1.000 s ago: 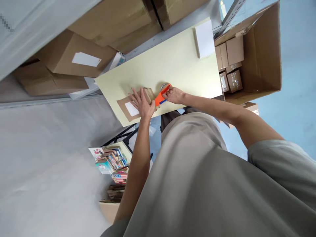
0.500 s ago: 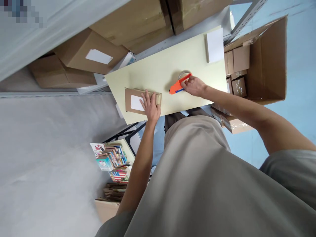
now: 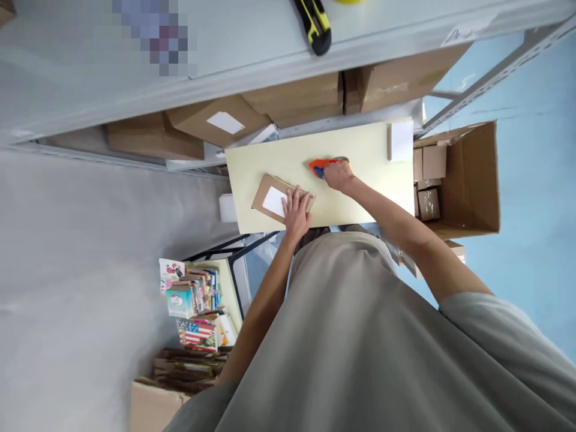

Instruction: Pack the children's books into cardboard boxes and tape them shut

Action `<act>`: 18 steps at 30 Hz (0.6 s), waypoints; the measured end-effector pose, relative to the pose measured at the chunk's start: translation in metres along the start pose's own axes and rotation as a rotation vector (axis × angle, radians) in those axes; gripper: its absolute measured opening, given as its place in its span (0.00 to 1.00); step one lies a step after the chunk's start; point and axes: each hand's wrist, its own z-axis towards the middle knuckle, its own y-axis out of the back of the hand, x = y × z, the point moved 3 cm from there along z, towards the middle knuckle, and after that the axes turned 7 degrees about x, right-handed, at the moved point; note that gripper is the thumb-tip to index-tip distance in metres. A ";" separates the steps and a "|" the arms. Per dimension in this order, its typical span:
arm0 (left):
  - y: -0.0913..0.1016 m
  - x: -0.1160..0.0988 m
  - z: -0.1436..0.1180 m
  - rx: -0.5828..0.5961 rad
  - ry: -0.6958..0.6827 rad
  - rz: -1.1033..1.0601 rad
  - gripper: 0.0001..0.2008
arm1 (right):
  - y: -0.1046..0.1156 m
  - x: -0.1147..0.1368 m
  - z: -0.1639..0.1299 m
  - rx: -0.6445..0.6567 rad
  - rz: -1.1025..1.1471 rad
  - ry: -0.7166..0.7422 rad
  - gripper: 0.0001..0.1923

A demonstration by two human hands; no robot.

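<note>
My left hand (image 3: 297, 215) lies on the right end of a flat cardboard box (image 3: 263, 195), fingers spread. The box rests at a slant on a pale yellow table (image 3: 360, 147); a white label (image 3: 272, 202) on its top runs partly under the fingertips. My right hand (image 3: 339, 175) is wrapped round an orange and blue tape dispenser (image 3: 318, 164), held to the right of the box and apart from it. The dispenser's orange nose points left. Part of its tape roll shows behind the hand, while the grip is hidden by the fingers.
A white stack (image 3: 401, 141) sits at the table's right end. Beyond it stands an open carton (image 3: 474, 180) with small boxes inside. A grey shelf (image 3: 252, 66) holds a yellow-black utility knife (image 3: 315, 27) above larger boxes. Books (image 3: 198, 294) and a carton of flat cardboard (image 3: 155, 402) are lower left.
The view has shifted, bringing more of the upper shelf in. The box has turned so its right end lies nearer my body, my left hand still on it. The dispenser has tipped in my right hand.
</note>
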 end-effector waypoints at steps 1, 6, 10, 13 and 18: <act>0.002 -0.001 0.000 -0.006 0.010 -0.035 0.41 | 0.007 0.002 -0.005 0.000 0.011 -0.032 0.23; 0.050 -0.018 0.011 -0.311 -0.062 -0.316 0.34 | 0.044 0.024 -0.050 -0.160 0.237 -0.100 0.28; 0.135 -0.055 0.026 -0.615 -0.284 -0.363 0.25 | 0.100 0.048 -0.075 -0.451 0.365 0.010 0.27; 0.200 -0.085 0.047 -0.672 -0.379 -0.363 0.25 | 0.159 0.065 -0.074 -0.653 0.308 0.137 0.27; 0.264 -0.111 0.086 -0.639 -0.461 -0.313 0.34 | 0.244 0.076 -0.028 -0.824 0.236 0.178 0.27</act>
